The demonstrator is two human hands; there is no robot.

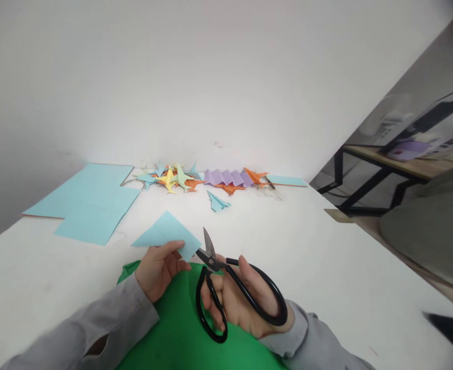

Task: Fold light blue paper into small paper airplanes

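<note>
A folded piece of light blue paper (166, 229) is pinched in my left hand (160, 270), thumb on top, its peak pointing away from me. My right hand (236, 298) has its fingers through the black handles of a pair of scissors (211, 261). The scissor blades stand apart, right at the paper's right corner; the lower blade is partly hidden there, and I cannot tell whether it touches the paper. Both hands are above the near edge of the white table (288, 226), over green cloth (172, 329).
Large blue sheets (91, 195) lie at the left. Along the wall sit a pile of folded paper figures (172, 177), a pleated purple paper (228, 178), an orange figure (255, 176) and a blue strip (288, 180). A blue paper plane (218, 202) lies nearer. Another desk (392, 160) stands right.
</note>
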